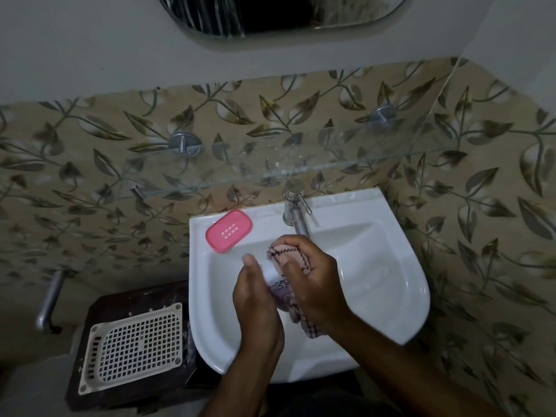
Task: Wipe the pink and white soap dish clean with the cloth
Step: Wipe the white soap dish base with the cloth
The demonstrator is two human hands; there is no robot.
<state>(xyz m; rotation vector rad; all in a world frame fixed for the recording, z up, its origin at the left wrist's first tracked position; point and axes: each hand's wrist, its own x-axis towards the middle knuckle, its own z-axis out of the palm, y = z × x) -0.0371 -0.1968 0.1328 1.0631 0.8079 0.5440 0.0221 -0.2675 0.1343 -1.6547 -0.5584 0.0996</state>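
Head view: left hand [255,293] held white dish part [268,270] over sink [391,281]; right hand [313,278] gripped cloth [288,257], wiping it. Pink tray [228,230] sat on sink rim, prob. not wiped yet.

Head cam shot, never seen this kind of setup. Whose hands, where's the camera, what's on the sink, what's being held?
No robot here: a person wears one wide-angle camera on the head, looking down at their own two bare hands over a white sink. The left hand holds a white piece, apparently part of the soap dish, though mostly hidden. The right hand grips a checked cloth bunched against it. The pink tray with drain slots lies on the sink's back left rim. A tap stands at the back, under a glass shelf. A white grid tray sits on a dark stand, left of the sink.
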